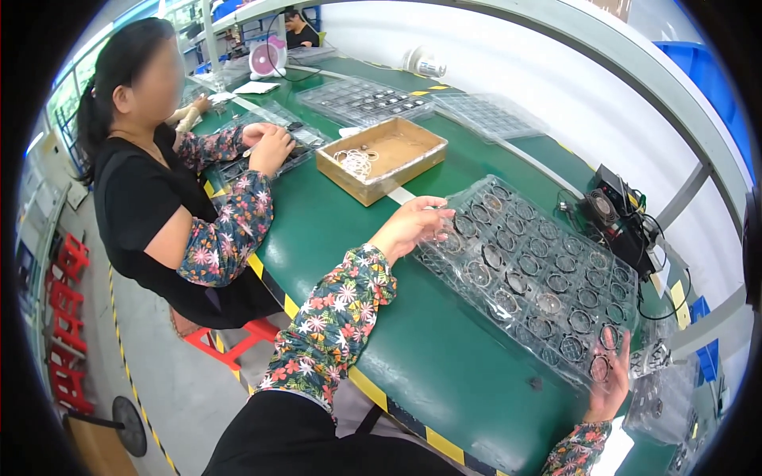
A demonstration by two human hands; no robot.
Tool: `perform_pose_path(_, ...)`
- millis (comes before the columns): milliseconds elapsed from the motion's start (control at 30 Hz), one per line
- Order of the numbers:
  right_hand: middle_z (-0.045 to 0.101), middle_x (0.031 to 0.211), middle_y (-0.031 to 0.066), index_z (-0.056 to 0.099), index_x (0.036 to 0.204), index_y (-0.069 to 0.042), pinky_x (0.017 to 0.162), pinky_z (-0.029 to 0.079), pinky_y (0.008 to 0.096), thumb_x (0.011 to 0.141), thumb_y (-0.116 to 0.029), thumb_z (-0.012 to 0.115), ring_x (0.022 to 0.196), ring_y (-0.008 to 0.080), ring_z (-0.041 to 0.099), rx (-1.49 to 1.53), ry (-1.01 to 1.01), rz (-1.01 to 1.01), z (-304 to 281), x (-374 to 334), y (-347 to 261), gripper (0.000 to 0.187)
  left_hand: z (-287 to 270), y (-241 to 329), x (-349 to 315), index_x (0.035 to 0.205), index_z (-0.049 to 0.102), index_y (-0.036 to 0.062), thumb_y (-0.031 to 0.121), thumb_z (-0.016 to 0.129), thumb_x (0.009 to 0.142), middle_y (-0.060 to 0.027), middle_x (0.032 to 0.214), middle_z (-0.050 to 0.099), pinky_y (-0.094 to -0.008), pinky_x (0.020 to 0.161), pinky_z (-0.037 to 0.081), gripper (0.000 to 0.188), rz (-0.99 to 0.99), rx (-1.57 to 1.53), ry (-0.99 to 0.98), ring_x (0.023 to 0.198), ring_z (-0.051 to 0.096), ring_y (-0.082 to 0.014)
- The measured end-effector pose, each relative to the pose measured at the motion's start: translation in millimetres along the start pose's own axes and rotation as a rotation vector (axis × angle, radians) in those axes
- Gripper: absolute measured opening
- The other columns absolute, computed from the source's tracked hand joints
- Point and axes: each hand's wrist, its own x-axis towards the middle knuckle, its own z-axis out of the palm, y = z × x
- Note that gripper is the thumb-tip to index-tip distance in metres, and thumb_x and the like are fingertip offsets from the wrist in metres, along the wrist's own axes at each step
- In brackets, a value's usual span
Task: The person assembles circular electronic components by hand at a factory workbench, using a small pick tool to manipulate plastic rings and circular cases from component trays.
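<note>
A clear plastic tray (530,274) with rows of round pockets lies tilted between my hands over the green bench. Black ring-shaped parts (516,283) sit in many of its pockets. My left hand (409,226) grips the tray's left corner, thumb and fingers closed on its edge. At the near right corner, my right hand (609,379) holds the tray, its fingers partly seen through the plastic. Whether several trays are stacked here I cannot tell.
A shallow wooden box (381,159) with white loops stands beyond my left hand. A co-worker (159,182) sits at the left, hands over another tray. More trays (365,101) lie farther back. Black powered equipment with cables (615,214) stands at the right, under a metal frame (627,67).
</note>
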Motion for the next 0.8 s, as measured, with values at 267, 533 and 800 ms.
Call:
perform_pose_path(267, 0.051, 0.137, 0.0244, 0.022, 0.154, -0.007, 0.081, 0.053, 0.0305, 0.081, -0.006, 0.060, 0.095, 0.0291, 0.060, 0.039, -0.004, -0.001, 23.2, -6.6, -2.1, 0.082, -10.8, 17.7, -12.0, 0.129, 0.048, 0.0031, 0.003, 0.059, 0.086, -0.0167, 0.133, 0.058, -0.0355, 0.086, 0.053, 0.044, 0.019, 0.008, -0.043, 0.102, 0.066, -0.0241)
perform_pose_path(533, 0.046, 0.139, 0.0289, 0.019, 0.155, -0.008, 0.078, 0.057, 0.0312, 0.079, -0.005, 0.060, 0.095, 0.0312, 0.064, 0.085, -0.029, -0.025, 36.7, -9.7, -4.7, 0.086, -8.3, 38.7, -28.5, 0.131, 0.044, -0.0010, 0.002, 0.059, 0.086, -0.0158, 0.123, 0.061, -0.0341, 0.079, 0.055, 0.047, 0.080, -0.025, -0.019, 0.095, 0.067, -0.0216)
perform_pose_path(800, 0.046, 0.140, 0.0268, 0.024, 0.154, -0.012, 0.082, 0.055, 0.0356, 0.083, 0.000, 0.056, 0.099, 0.0352, 0.061, 0.263, -0.162, 0.030, 59.6, 7.9, 14.8, 0.078, -43.9, 65.5, -51.6, 0.129, 0.046, -0.0014, 0.003, 0.059, 0.085, -0.0160, 0.124, 0.062, -0.0340, 0.080, 0.055, 0.047, 0.159, 0.010, 0.067, 0.095, 0.067, -0.0213)
